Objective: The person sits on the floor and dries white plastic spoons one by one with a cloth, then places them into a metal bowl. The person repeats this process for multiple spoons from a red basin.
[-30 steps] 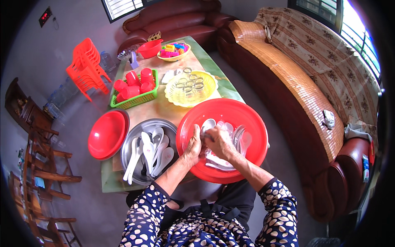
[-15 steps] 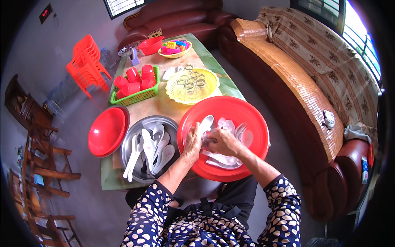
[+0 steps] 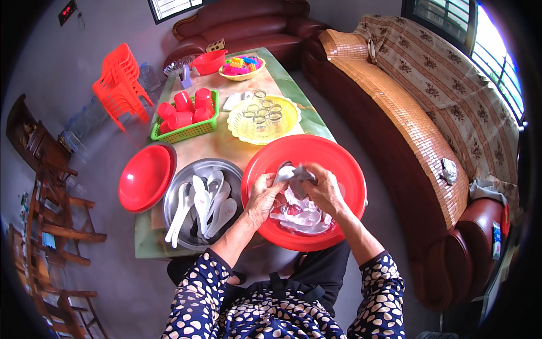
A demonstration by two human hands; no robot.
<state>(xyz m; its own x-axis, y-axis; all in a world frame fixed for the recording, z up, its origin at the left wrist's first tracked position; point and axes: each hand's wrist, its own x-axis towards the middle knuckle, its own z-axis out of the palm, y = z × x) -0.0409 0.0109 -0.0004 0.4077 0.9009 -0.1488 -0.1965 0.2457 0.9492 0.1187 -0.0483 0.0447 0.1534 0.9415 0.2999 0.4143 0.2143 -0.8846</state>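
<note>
Over a large red basin [image 3: 347,164], my left hand [image 3: 263,196] is closed around a white soup spoon [image 3: 285,174]. Close beside it, my right hand [image 3: 323,187] has its fingers bent round something greyish and blurred, at the spoon's side; I cannot tell whether it is a cloth or another spoon. Several white spoons [image 3: 307,219] lie in water at the bottom of the basin, partly hidden by my hands. To the left, a grey metal bowl [image 3: 173,210] holds several white spoons [image 3: 202,200] with their handles toward me.
Red bowls [image 3: 144,176] are stacked left of the metal bowl. Farther back stand a green basket [image 3: 195,129] of red cups, a yellow tray [image 3: 237,125] with glasses, and a bowl of toy bricks [image 3: 241,65]. A sofa [image 3: 389,164] lines the right; red chairs [image 3: 121,85] are stacked left.
My right hand has moved a little right and its fingers have turned upward, with a greyish thing now showing in them. The white spoon in my left hand has tilted lower.
</note>
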